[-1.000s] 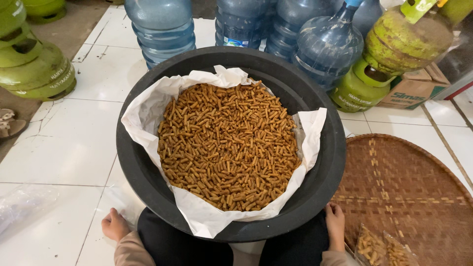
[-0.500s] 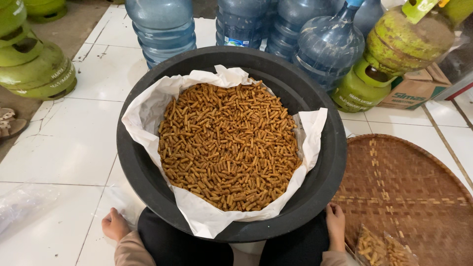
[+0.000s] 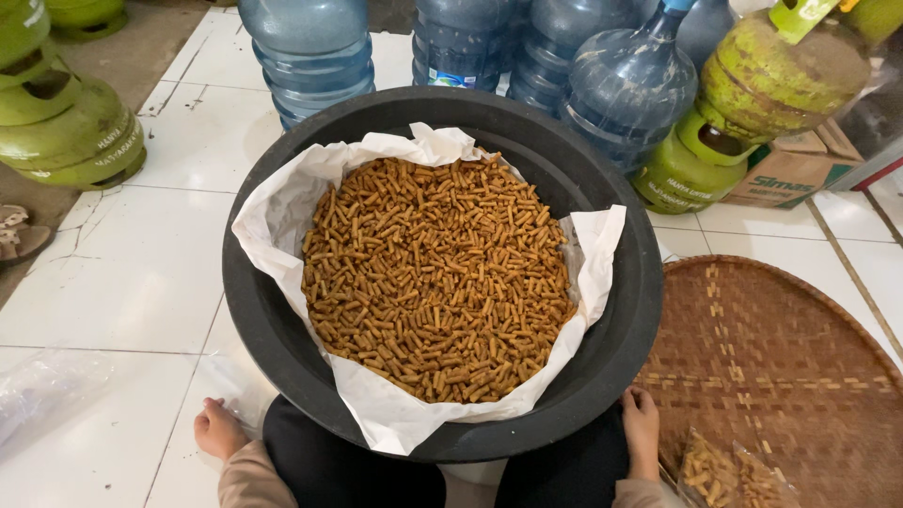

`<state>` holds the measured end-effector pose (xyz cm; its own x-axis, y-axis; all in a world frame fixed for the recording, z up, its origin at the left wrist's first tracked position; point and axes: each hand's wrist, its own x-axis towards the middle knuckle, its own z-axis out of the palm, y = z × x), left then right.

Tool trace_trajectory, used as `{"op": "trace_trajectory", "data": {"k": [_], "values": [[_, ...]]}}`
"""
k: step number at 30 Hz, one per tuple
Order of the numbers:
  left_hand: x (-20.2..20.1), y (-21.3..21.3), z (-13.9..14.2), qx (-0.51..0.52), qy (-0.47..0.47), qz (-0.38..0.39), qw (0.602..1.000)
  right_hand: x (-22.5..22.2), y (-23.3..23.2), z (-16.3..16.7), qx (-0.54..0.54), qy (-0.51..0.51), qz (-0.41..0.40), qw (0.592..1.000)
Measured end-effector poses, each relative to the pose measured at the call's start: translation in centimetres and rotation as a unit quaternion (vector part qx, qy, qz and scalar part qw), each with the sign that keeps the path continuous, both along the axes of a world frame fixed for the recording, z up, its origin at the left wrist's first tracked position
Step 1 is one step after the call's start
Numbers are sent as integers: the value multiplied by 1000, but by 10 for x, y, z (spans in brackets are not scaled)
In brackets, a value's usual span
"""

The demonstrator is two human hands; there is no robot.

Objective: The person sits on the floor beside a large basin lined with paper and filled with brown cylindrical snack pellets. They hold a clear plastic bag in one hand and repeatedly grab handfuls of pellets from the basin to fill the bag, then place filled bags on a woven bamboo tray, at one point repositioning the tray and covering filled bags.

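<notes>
Sitting big and central on the white tiled floor (image 3: 122, 282), the black basin (image 3: 621, 320) holds white paper (image 3: 395, 428) heaped with brown snack sticks (image 3: 437, 277). Right of it lies a woven tray (image 3: 781, 367), carrying a small clear bag of sticks (image 3: 729, 475). Left hand (image 3: 218, 430) rests flat on a clear bag (image 3: 226, 381), holding nothing; right hand (image 3: 642, 428), fingers loosely curled, touches the basin's rim.

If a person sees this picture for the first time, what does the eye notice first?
First comes the big black basin in the middle, lined with white paper and heaped with short golden-brown snack sticks. Behind it stand blue water jugs; a woven tray lies to its right.
</notes>
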<state>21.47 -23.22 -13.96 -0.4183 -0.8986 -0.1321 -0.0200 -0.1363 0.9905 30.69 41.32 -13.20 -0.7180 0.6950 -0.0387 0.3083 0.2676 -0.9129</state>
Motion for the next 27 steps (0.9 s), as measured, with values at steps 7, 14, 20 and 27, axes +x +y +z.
{"op": "trace_trajectory", "data": {"k": [7, 14, 20, 27], "values": [[1, 0, -1, -16, -21, -6, 1000, 1, 0, 1, 17, -3, 3, 1000], [3, 0, -3, -7, -20, -8, 1000, -1, 1, 0, 9, 0, 12, 1000], [4, 0, -3, -16, -33, -9, 999, -1, 3, 1, 30, -56, -16, 998], [3, 2, 3, -16, -21, -18, 999, 0, 2, -3, 40, 0, 6, 999]]}}
